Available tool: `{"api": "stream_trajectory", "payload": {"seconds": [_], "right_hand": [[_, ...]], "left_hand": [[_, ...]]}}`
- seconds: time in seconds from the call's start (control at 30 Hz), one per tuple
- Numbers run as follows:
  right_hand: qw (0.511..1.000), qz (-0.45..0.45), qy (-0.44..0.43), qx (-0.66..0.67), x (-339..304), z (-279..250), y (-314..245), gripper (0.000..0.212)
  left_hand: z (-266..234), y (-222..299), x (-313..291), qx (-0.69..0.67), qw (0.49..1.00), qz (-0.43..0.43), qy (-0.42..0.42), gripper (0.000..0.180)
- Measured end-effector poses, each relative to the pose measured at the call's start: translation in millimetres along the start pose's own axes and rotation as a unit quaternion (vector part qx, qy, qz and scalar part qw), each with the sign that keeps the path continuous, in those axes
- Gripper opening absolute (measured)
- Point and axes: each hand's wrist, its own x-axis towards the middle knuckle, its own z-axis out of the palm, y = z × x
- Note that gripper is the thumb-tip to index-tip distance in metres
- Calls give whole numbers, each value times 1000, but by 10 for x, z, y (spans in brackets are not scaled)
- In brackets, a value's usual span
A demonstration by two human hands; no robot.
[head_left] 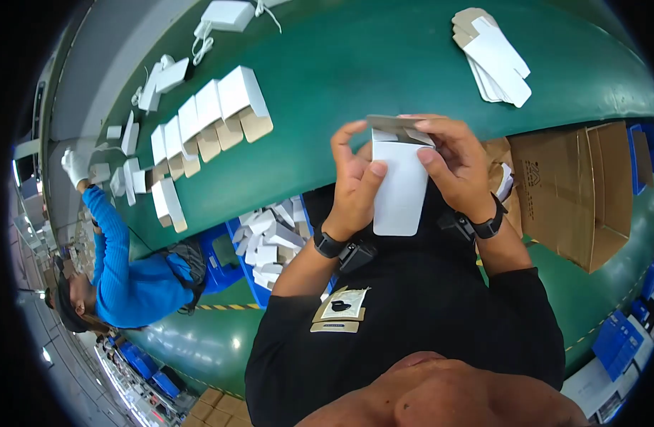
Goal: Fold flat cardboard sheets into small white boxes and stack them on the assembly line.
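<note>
A small white carton (399, 186) is held up between my two hands, just past the near edge of the green table. Its long front flap hangs toward me, and its far end stands partly open with a grey-brown inner flap (392, 122) raised. My left hand (357, 174) grips the carton's left side, thumb on the white face and forefinger up by the raised flap. On the right side, my right hand (456, 160) pinches the upper corner, with its thumb on the front and its fingers behind. The inside of the carton is mostly hidden.
Flattened white cartons (494, 60) lie stacked at the far right. A row of opened white cartons (209, 110) stands at the left. Below the table are a blue bin of cartons (270, 235) and a large cardboard box (572, 192). A co-worker in blue (124, 277) reaches over the table.
</note>
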Motion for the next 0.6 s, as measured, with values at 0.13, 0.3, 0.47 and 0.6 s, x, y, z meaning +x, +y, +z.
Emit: {"api": "stream_trajectory", "payload": {"seconds": [0.13, 0.3, 0.47, 0.6], "right_hand": [[994, -109, 0, 5, 104, 23, 92, 17], [994, -37, -31, -97, 242, -90, 13, 11], [997, 37, -34, -61, 257, -118, -46, 11], [991, 90, -79, -55, 243, -114, -74, 15]], "left_hand": [[-27, -4, 56, -27, 999, 11, 20, 70], [-59, -23, 63, 81, 996, 29, -10, 79], [-52, -35, 26, 97, 994, 40, -22, 81], [-86, -67, -85, 87, 995, 46, -14, 71]]}}
